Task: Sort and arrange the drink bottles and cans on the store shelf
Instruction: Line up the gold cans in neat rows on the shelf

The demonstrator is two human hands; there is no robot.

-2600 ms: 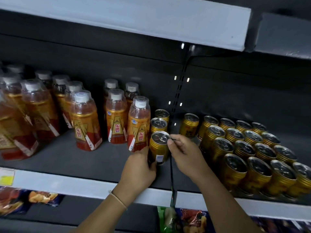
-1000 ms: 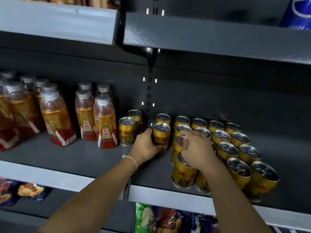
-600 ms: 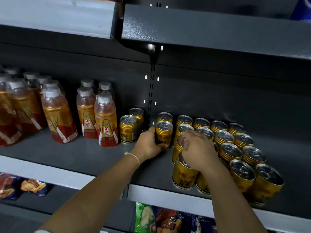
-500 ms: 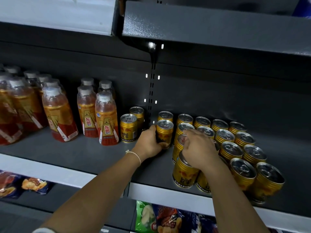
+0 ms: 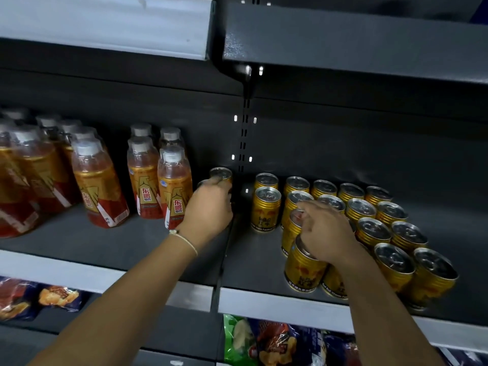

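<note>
left hand [image 5: 208, 210]: moved off placed can [image 5: 265, 208], being wrapped round stray can [image 5: 220, 175] | right hand [image 5: 326, 233]: being kept curled on can top [image 5: 303, 248] | strays being regrouped

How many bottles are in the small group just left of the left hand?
4, in two rows: front-left bottle, front-right bottle nearest the left hand, back-left bottle, back-right bottle. Others may hide behind them.

Front gold can [image 5: 203, 184] hidden behind left hand [image 5: 208, 212], leftmost bottles [image 5: 10, 186] blurred, edge-cropped
</note>
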